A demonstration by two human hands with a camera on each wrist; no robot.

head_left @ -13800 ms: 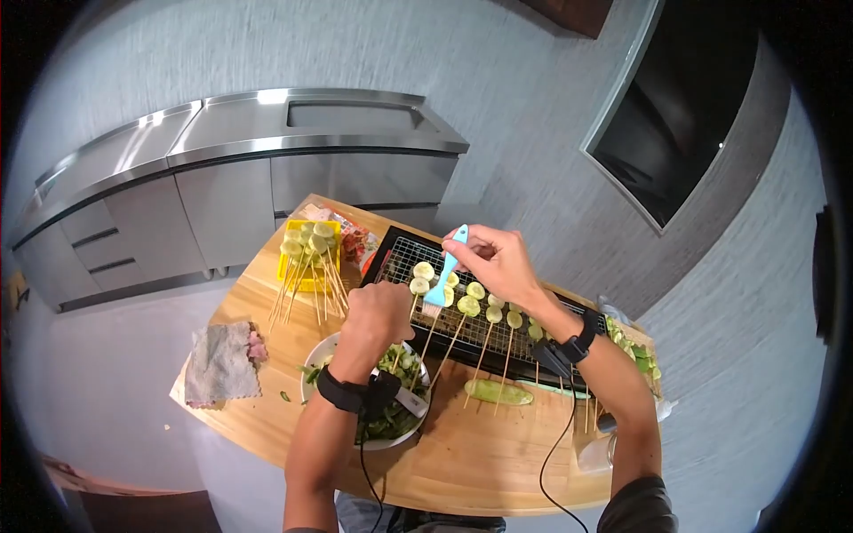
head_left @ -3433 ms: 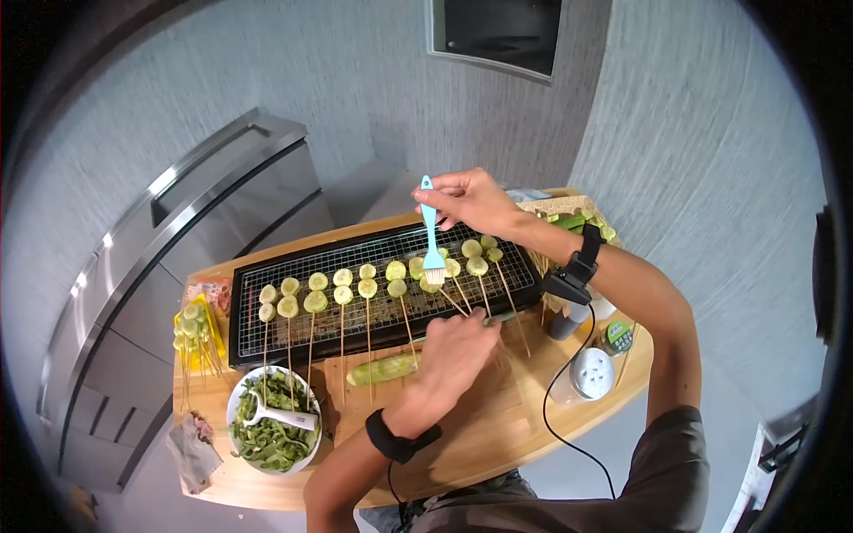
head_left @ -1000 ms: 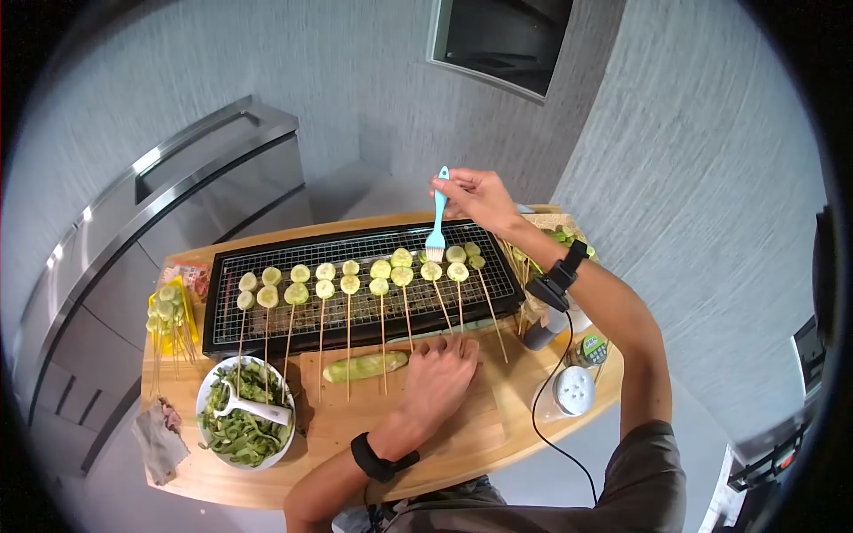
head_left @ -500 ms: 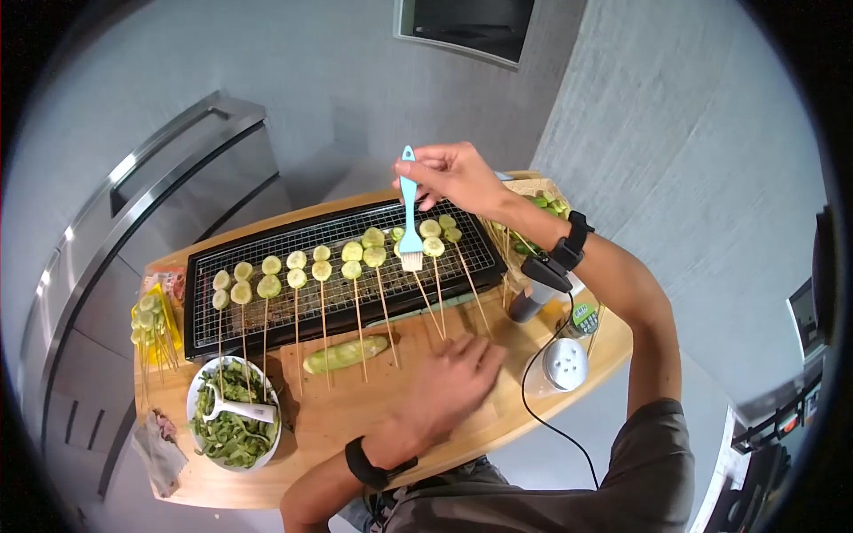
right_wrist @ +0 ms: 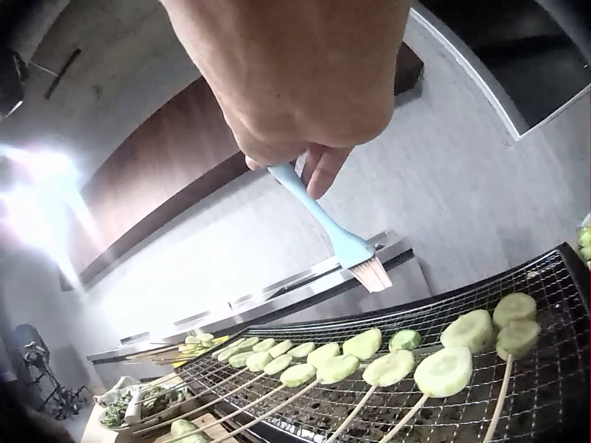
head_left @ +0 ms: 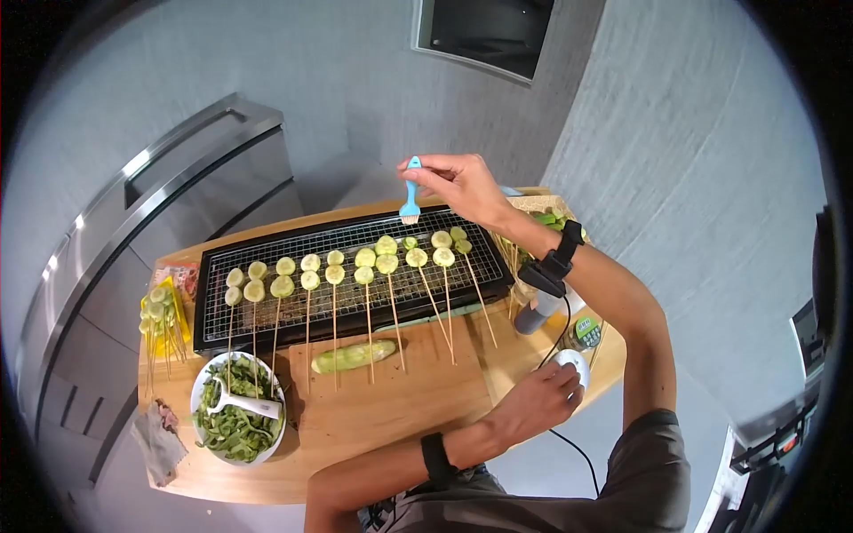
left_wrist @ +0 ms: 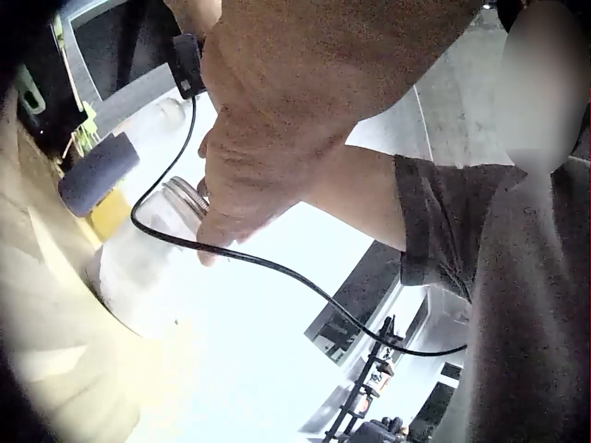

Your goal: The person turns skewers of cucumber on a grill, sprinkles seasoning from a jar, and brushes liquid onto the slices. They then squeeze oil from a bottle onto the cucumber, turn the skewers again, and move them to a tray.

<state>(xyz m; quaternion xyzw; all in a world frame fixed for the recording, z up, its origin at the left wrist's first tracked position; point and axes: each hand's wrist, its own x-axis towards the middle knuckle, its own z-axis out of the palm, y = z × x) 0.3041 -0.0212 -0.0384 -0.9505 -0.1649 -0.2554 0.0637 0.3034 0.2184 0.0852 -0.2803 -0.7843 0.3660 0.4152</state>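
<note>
My right hand (head_left: 464, 188) pinches the blue handle of a brush (head_left: 410, 197), bristles down, above the far part of the wire grill (head_left: 293, 240). In the right wrist view the brush (right_wrist: 319, 217) hangs clear of the cucumber slices (right_wrist: 443, 372). Skewered slices (head_left: 386, 264) lie in a row on the grill, their sticks over its near edge. My left hand (head_left: 535, 404) is at the white-lidded jar (head_left: 576, 362) at the table's right; in the left wrist view its fingers grip the lid end of the jar (left_wrist: 148, 258).
A white bowl (head_left: 197, 404) of green peelings holds a white peeler (head_left: 253, 406). A whole peeled cucumber (head_left: 355, 356) lies on the cutting board (head_left: 400, 391). A dark-bodied container (head_left: 533, 315) and green-labelled jar (head_left: 586, 331) stand at the right. A black cable (left_wrist: 277, 268) passes the white-lidded jar.
My left hand has moved right, from beside the skewer sticks to the white-lidded jar. The brush has lifted from the slices and moved toward the grill's far side.
</note>
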